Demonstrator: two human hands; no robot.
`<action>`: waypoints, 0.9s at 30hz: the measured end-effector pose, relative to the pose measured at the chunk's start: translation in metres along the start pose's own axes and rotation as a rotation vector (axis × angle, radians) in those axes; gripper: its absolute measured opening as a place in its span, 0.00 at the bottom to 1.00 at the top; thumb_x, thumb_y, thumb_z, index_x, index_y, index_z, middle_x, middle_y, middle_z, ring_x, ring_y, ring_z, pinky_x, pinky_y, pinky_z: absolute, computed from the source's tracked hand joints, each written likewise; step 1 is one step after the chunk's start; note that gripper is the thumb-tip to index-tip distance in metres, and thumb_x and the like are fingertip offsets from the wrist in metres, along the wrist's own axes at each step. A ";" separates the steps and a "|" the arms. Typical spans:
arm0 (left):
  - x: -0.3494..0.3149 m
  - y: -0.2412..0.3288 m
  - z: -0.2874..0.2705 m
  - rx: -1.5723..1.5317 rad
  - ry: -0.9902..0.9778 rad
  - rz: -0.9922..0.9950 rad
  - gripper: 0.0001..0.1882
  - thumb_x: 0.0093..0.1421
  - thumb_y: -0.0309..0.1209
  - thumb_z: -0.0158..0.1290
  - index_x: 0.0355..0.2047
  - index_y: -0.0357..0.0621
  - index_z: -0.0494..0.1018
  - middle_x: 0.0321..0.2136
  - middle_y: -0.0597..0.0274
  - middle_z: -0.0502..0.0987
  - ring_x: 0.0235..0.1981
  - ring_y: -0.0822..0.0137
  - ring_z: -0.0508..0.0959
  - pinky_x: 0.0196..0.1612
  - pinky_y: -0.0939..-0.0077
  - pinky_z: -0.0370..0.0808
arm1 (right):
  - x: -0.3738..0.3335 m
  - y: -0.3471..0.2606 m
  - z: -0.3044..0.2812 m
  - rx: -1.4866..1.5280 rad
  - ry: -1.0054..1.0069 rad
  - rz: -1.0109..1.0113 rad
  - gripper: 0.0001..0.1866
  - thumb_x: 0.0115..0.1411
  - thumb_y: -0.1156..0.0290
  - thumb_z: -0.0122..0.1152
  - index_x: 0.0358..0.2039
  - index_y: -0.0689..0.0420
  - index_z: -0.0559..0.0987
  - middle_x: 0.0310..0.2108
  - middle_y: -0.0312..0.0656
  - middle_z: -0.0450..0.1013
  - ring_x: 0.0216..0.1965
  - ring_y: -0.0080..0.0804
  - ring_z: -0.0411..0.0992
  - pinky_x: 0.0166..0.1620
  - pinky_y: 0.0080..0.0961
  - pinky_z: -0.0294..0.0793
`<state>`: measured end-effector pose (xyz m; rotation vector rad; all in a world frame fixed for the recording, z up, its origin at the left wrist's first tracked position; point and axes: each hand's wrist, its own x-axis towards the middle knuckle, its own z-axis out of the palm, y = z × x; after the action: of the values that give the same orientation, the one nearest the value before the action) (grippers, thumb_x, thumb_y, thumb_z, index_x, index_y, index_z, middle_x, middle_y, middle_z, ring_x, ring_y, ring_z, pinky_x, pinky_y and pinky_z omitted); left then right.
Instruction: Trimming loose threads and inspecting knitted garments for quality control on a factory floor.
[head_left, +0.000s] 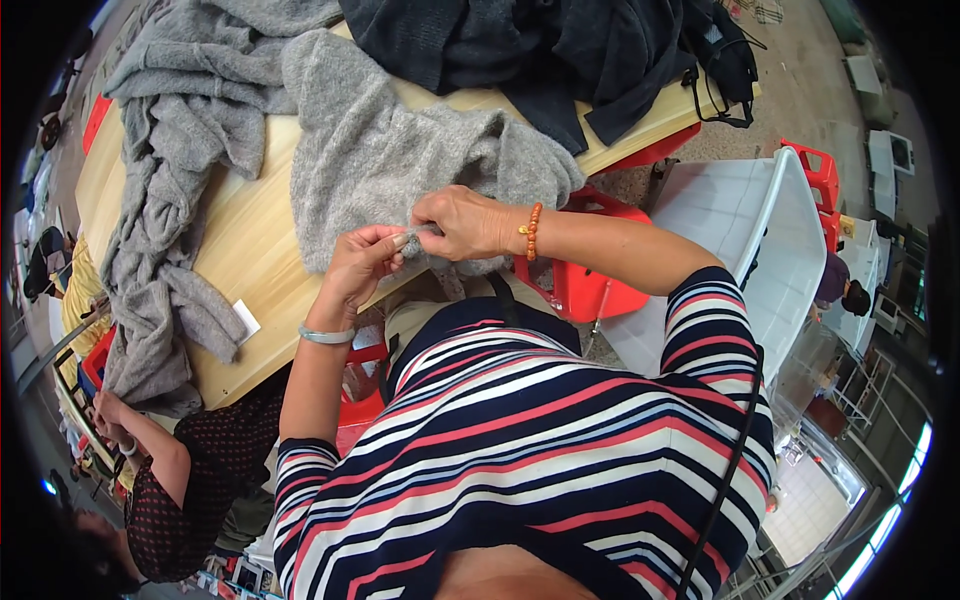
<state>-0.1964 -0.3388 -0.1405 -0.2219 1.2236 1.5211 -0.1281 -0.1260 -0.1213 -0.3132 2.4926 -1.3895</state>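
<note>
A light grey knitted garment [350, 150] lies bunched over the table's near edge in front of me. My left hand [358, 262] wears a pale bangle at the wrist and pinches a small bit of the grey knit between thumb and fingers. Close against it, my right hand [466, 224], with an orange bead bracelet, has its fingers closed on the same bit of knit. Whether a needle or thread is between the fingertips is too small to tell.
More grey knitwear [170, 150] trails along the left of the wooden table [255, 285], near a white slip [246, 318]. Dark garments [520, 50] are heaped at the back. A white bin [720, 220] and red stools [600, 285] stand right. A co-worker [190, 470] sits left.
</note>
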 end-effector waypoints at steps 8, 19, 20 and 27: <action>0.005 0.002 -0.009 0.031 -0.108 -0.102 0.07 0.60 0.24 0.57 0.38 0.34 0.78 0.26 0.63 0.78 0.23 0.75 0.75 0.28 0.83 0.73 | -0.003 0.000 -0.008 0.273 -0.131 0.211 0.13 0.51 0.67 0.56 0.23 0.67 0.75 0.18 0.49 0.73 0.22 0.36 0.75 0.29 0.32 0.75; 0.000 0.032 0.007 0.390 -0.116 0.100 0.08 0.58 0.25 0.59 0.37 0.35 0.78 0.27 0.65 0.78 0.26 0.75 0.76 0.32 0.82 0.73 | -0.008 0.014 -0.006 0.836 -0.183 0.377 0.09 0.60 0.64 0.58 0.31 0.58 0.78 0.19 0.29 0.72 0.20 0.14 0.70 0.22 0.12 0.68; -0.003 0.032 0.013 0.434 -0.070 0.204 0.08 0.57 0.24 0.60 0.37 0.34 0.77 0.27 0.64 0.78 0.27 0.75 0.76 0.33 0.82 0.74 | -0.007 0.015 -0.008 0.842 -0.173 0.376 0.09 0.60 0.65 0.58 0.31 0.57 0.78 0.19 0.29 0.71 0.20 0.13 0.70 0.22 0.12 0.67; -0.021 0.019 0.030 0.852 0.093 0.614 0.08 0.53 0.20 0.61 0.35 0.36 0.78 0.28 0.64 0.78 0.28 0.77 0.76 0.34 0.82 0.74 | -0.007 0.002 -0.010 0.806 -0.163 0.326 0.09 0.60 0.64 0.57 0.30 0.57 0.77 0.19 0.28 0.70 0.19 0.13 0.68 0.23 0.12 0.64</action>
<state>-0.1910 -0.3257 -0.1017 0.7084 2.0159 1.3345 -0.1251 -0.1152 -0.1168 0.1398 1.5779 -1.9549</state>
